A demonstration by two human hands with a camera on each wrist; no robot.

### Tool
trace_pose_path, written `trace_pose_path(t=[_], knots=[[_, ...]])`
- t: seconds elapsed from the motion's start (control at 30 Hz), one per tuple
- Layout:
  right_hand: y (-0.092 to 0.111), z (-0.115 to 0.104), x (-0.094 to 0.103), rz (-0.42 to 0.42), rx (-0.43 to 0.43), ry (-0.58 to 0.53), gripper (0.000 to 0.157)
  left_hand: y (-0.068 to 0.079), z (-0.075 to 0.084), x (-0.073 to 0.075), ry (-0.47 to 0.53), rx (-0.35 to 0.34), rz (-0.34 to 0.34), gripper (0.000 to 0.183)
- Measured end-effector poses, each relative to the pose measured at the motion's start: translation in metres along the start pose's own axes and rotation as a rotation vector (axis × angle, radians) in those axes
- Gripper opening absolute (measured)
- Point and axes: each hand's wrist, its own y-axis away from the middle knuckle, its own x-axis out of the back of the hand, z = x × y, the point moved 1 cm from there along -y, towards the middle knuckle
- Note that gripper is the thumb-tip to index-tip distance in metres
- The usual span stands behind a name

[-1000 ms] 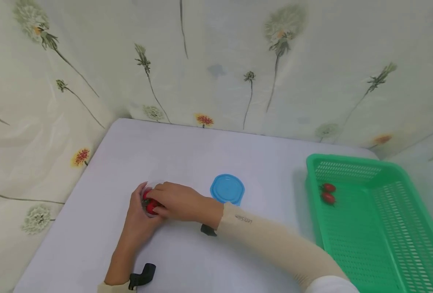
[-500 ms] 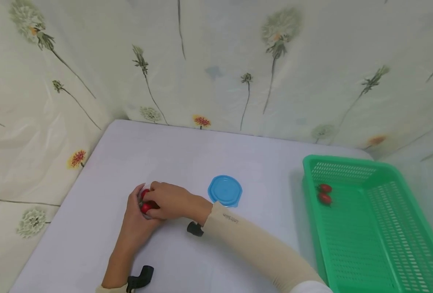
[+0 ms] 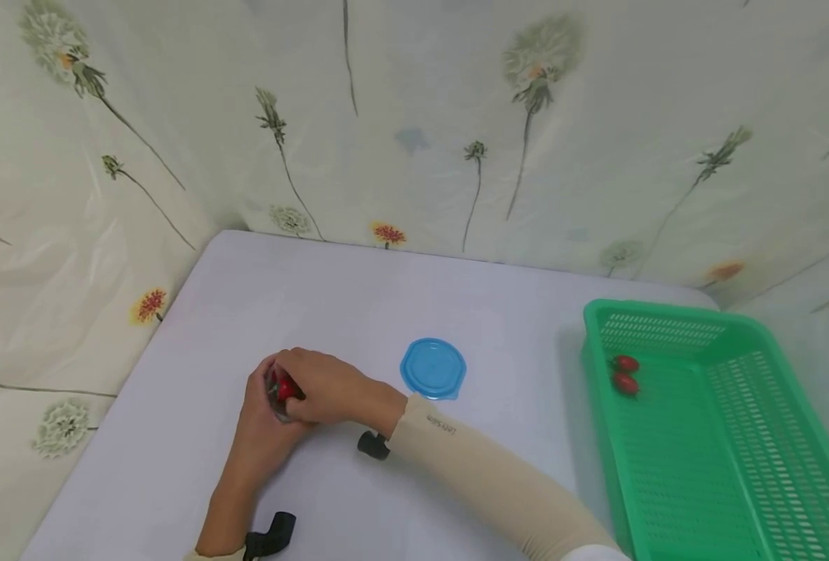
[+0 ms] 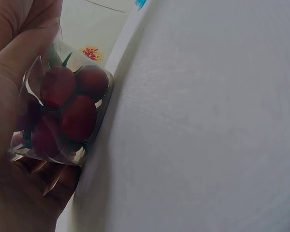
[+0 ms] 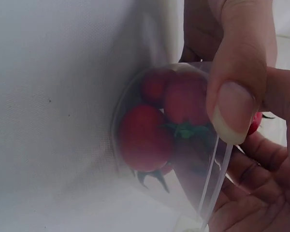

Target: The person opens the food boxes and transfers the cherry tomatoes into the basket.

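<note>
My left hand (image 3: 263,440) grips a clear plastic cup (image 5: 191,191) from the side, its thumb (image 5: 237,108) against the rim in the right wrist view. Several red cherry tomatoes (image 4: 79,117) with green stems fill the cup, seen through its wall. Over the cup's mouth is my right hand (image 3: 333,389), fingers bent down at the opening. Its thumb and fingers hold a cherry tomato (image 3: 287,389) there; in the right wrist view only a sliver of a tomato (image 5: 255,123) shows above the rim. The far fingers are partly hidden.
A round blue lid (image 3: 433,368) lies on the white table (image 3: 358,288), right of the hands. At the right stands a green plastic basket (image 3: 614,452) with two small red tomatoes (image 3: 626,374) inside. A flowered sheet (image 3: 414,140) hangs behind the table.
My right fingers have moved farther across the cup's mouth and cover one of the red tomatoes that showed there. The left hand keeps its grip on the cup.
</note>
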Motion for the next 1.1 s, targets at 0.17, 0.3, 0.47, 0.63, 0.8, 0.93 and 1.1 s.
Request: trace_pose_path(t=[0.17, 0.3, 0.47, 0.63, 0.8, 0.93, 1.1], knots=[[0.0, 0.0, 0.0, -0.001, -0.005, 0.005, 0.027, -0.001, 0.002, -0.001, -0.009, -0.018, 0.006, 0.103], [0.002, 0.0, 0.003, -0.008, -0.007, -0.017, 0.024, -0.001, 0.003, 0.0, -0.017, -0.028, 0.003, 0.103], [0.007, 0.002, 0.005, 0.013, 0.007, -0.092, 0.025, -0.001, 0.004, 0.001, -0.027, -0.024, 0.016, 0.102], [0.013, 0.009, 0.01, 0.115, -0.027, -0.134, 0.03, -0.001, 0.005, -0.001, -0.029, -0.017, 0.003, 0.106], [0.02, 0.012, 0.027, 0.171, -0.012, -0.108, 0.031, -0.001, 0.006, -0.002, -0.032, 0.026, 0.011, 0.115], [0.028, 0.011, 0.043, 0.166, 0.008, -0.033, 0.032, 0.0, 0.005, -0.003, -0.045, 0.046, 0.012, 0.117], [0.04, 0.008, 0.066, 0.165, 0.041, 0.02, 0.031, 0.0, 0.005, -0.003, -0.049, 0.063, 0.018, 0.12]])
